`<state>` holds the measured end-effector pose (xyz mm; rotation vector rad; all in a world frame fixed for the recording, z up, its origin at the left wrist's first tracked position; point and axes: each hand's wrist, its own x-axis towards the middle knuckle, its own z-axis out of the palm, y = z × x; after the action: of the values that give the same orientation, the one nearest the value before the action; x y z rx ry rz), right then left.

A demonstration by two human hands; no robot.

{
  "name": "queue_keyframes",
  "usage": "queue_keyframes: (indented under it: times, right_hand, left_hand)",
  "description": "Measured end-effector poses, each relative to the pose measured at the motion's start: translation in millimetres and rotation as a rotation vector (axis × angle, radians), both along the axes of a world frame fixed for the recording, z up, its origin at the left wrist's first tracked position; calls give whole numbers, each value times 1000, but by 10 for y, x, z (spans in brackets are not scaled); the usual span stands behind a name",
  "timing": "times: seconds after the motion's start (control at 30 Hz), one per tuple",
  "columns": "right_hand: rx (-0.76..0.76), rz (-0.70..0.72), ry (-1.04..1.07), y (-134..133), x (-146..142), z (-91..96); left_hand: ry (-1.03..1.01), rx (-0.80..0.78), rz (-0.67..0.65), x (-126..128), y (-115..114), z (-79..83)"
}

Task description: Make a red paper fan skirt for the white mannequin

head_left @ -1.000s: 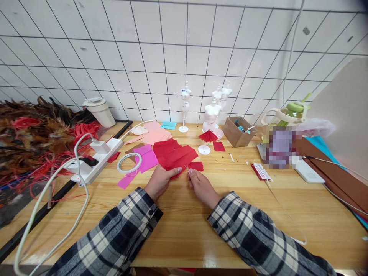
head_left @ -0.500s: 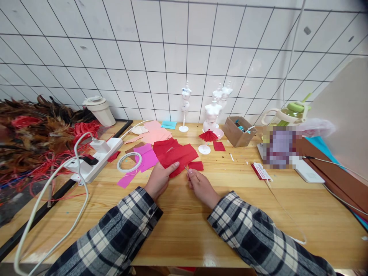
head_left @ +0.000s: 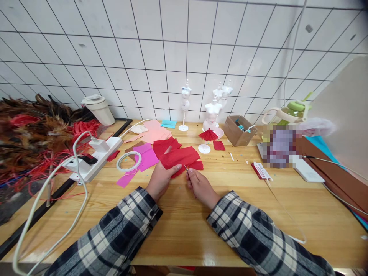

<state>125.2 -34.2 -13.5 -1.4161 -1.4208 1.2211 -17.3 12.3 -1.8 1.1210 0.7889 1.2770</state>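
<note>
- A light wooden table [head_left: 184, 230] is shown, glossy along its near edge.
- Red paper sheets [head_left: 179, 155] are spread at its middle, with magenta paper [head_left: 147, 158] and a tape roll [head_left: 128, 161] just to their left.
- A white power strip [head_left: 96, 158] is laid near the left edge, beside a heap of feathers [head_left: 31, 134].
- A cardboard box [head_left: 237, 131] and white mannequin figures [head_left: 212, 113] are stood towards the back.

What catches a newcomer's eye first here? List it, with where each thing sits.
The red paper sheets at the middle of the wooden table, where the left hand pinches one edge and the right hand holds a thin pin beside it. Behind them, small white mannequin figures stand by the tiled wall, and a heap of brown feathers fills the far left.
</note>
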Motion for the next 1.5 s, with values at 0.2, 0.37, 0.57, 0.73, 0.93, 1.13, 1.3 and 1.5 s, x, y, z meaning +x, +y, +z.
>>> queue_keyframes:
  times: [0.2, 0.37, 0.57, 0.73, 0.93, 1.13, 1.3, 1.5]
  right_hand:
    - [56, -13, -21, 3, -3, -34]
    - [102, -17, -18, 14, 4, -88]
    - [110, -19, -16, 30, 2, -103]
    - [113, -18, -61, 16, 4, -48]
    - [66, -23, -7, -9, -6, -31]
    - [59, -36, 9, -9, -13, -41]
    - [45, -41, 13, -4, -4, -13]
    - [36, -34, 24, -5, -3, 11]
  left_hand:
    - [54, -18, 49, 33, -34, 14]
    - [38, -21, 60, 48, -45, 7]
    - [46, -41, 72, 59, -43, 3]
    - [48, -37, 81, 64, -40, 0]
    - [78, -39, 77, 63, -69, 18]
    - [157, -15, 92, 64, -86, 31]
    - [139, 14, 139, 54, -72, 39]
    - [181, 21, 148, 53, -84, 85]
